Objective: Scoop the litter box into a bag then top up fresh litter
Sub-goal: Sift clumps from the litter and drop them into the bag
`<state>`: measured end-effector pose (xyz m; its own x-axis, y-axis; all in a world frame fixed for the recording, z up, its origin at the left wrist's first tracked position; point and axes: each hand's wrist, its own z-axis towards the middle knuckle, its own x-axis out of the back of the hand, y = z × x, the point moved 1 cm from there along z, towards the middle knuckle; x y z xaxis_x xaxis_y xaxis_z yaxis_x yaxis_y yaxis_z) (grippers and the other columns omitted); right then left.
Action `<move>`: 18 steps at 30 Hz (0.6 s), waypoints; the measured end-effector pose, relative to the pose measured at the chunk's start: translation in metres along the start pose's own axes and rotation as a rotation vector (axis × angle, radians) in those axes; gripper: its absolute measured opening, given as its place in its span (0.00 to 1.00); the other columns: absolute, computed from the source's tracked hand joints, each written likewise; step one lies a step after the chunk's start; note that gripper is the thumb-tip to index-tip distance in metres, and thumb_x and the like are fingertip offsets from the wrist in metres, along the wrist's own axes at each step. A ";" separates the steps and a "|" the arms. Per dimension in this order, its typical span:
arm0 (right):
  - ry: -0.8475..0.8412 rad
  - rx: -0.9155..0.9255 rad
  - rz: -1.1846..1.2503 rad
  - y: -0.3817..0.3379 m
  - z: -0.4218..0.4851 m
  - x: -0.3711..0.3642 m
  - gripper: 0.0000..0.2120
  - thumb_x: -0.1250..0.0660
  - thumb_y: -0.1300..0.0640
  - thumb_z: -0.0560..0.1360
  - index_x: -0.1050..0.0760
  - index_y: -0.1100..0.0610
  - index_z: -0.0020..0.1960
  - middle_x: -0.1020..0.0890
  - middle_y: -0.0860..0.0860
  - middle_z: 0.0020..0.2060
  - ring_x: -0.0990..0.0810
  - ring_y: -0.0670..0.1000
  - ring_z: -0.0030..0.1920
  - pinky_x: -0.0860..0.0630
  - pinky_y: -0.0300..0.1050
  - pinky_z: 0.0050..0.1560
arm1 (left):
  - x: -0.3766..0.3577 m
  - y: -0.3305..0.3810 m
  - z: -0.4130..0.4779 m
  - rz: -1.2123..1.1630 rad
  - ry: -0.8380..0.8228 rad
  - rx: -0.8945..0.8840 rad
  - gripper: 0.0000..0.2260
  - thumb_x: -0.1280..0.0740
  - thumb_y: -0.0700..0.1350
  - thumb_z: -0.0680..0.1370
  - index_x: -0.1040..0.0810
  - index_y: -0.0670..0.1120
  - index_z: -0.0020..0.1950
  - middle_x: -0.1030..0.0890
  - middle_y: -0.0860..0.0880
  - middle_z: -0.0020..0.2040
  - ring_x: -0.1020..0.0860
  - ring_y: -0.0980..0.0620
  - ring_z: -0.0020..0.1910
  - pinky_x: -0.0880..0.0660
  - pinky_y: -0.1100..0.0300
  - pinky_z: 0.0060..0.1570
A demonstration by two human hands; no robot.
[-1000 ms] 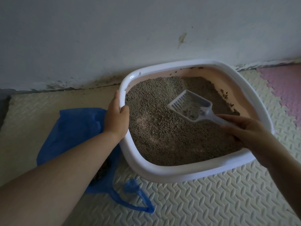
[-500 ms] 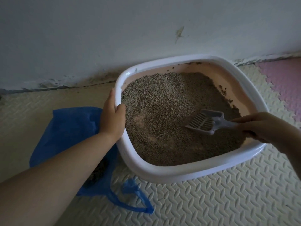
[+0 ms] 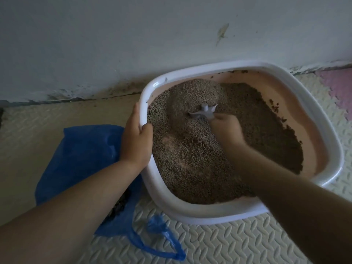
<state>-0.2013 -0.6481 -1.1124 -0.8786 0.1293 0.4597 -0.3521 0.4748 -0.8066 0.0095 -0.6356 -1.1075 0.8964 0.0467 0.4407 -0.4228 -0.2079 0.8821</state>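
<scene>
box: white-rimmed litter box (image 3: 192, 211) on the foam floor mat (image 3: 238, 242), its far edge close to the wall (image 3: 133, 40)
litter: grey-brown litter (image 3: 192, 155) covers most of the pan, darker toward the right; pink base shows through in patches and along the right wall
left hand: left hand (image 3: 136, 139) clamped over the box's left rim, thumb inside on the litter side, fingers down the outside
right hand: right hand (image 3: 224, 128) inside the box, closed round the scoop's handle (motion-blurred, finger detail unclear)
scoop: grey scoop (image 3: 204, 112) in the upper-middle of the pan, head dug into the litter, only the rear part and top edges showing
bag: blue bag (image 3: 82, 161) flat on the mat just left of the box, partly under the left forearm, touching the box's side; dark contents visible at its mouth near the box; its handle loop (image 3: 162, 239) trails toward the near edge
mat: cream tiles under everything, one pink tile (image 3: 337, 88) at far right
</scene>
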 end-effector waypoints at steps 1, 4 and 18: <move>-0.003 0.012 0.006 0.006 -0.003 -0.013 0.14 0.40 0.51 0.80 0.27 0.52 0.37 0.29 0.49 0.28 0.37 0.46 0.26 0.41 0.38 0.25 | 0.000 0.000 0.000 0.006 0.008 -0.002 0.26 0.45 0.44 0.82 0.48 0.56 0.78 0.40 0.56 0.76 0.37 0.64 0.64 0.37 0.71 0.55; -0.006 -0.038 0.037 0.020 -0.005 -0.028 0.16 0.42 0.52 0.80 0.33 0.54 0.35 0.33 0.48 0.28 0.38 0.46 0.27 0.42 0.39 0.26 | 0.000 0.000 0.001 0.030 0.025 0.000 0.27 0.45 0.43 0.81 0.47 0.56 0.78 0.39 0.56 0.76 0.34 0.60 0.66 0.36 0.69 0.56; -0.054 0.127 0.123 0.015 -0.073 0.072 0.07 0.39 0.53 0.80 0.22 0.51 0.48 0.32 0.43 0.22 0.37 0.41 0.21 0.39 0.32 0.23 | 0.000 0.000 0.001 0.056 0.000 -0.012 0.25 0.46 0.44 0.82 0.48 0.55 0.79 0.39 0.54 0.76 0.36 0.64 0.56 0.40 0.76 0.42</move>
<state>-0.2460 -0.5680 -1.0645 -0.9324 0.1305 0.3369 -0.2760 0.3444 -0.8973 0.0099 -0.6360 -1.1076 0.8713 0.0355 0.4895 -0.4738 -0.1988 0.8579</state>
